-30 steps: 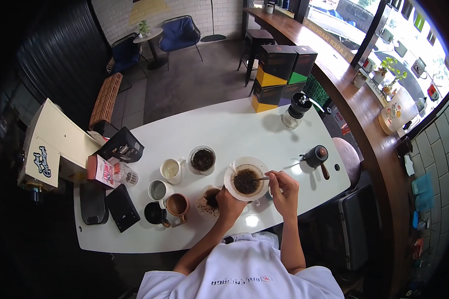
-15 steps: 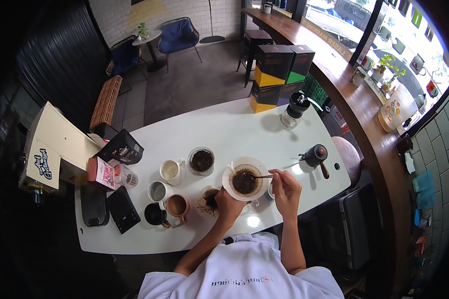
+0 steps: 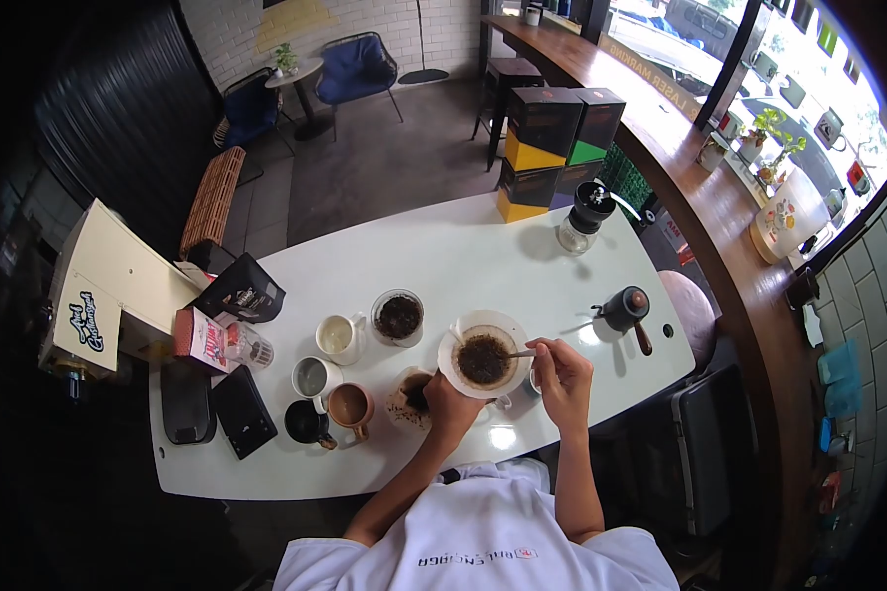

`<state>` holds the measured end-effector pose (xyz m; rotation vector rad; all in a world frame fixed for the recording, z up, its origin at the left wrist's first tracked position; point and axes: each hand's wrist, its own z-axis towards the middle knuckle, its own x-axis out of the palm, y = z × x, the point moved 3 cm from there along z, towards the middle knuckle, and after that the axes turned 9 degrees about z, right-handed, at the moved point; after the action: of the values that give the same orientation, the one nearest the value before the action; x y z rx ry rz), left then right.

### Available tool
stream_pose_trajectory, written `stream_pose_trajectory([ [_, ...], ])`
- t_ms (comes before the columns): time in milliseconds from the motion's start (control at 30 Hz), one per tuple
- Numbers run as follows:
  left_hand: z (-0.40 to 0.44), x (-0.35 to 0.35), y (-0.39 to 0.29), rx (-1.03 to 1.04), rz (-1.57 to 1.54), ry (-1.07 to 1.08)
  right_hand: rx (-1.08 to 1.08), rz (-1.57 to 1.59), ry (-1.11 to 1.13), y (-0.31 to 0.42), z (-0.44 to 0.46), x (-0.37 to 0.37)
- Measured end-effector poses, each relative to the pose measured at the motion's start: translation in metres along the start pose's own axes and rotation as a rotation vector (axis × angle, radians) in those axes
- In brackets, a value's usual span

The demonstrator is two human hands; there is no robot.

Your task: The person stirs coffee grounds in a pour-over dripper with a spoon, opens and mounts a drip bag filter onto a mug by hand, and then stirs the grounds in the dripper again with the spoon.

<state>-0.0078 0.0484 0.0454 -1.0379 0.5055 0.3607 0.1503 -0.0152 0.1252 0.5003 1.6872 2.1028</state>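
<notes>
My left hand (image 3: 451, 404) grips the near left side of a white coffee dripper (image 3: 454, 364) lined with paper. Dark wet coffee grounds (image 3: 484, 360) lie inside it. My right hand (image 3: 563, 379) pinches the handle of a spoon (image 3: 520, 354), whose tip reaches into the grounds. Beside my left hand a used paper filter (image 3: 404, 402) with scattered grounds rests on the table. A glass of dark grounds (image 3: 398, 317) stands behind it. Part of a cup shows below the dripper, mostly hidden.
Left of the dripper are a white mug (image 3: 337, 336), a brown mug (image 3: 350, 405) and a black cup (image 3: 306, 423). A gooseneck kettle (image 3: 624, 308) stands right, a hand grinder (image 3: 583, 217) farther back. Stacked boxes (image 3: 542, 128) stand at the table's far edge.
The spoon was tilted differently half a second ago and has shifted slightly in the grounds with my right hand. My left hand keeps its grip on the dripper.
</notes>
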Motion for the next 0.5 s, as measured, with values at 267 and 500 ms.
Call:
stream_pose_trajectory([
  [267, -0.0002, -0.0003, -0.0013, -0.024, 0.041, 0.026, -0.053, 0.051, -0.033, 0.0022, -0.0005, -0.0015],
  [500, 0.0009, -0.0032, -0.0056, -0.033, 0.044, 0.007, 0.025, 0.005, 0.01, -0.0015, -0.0017, -0.0017],
])
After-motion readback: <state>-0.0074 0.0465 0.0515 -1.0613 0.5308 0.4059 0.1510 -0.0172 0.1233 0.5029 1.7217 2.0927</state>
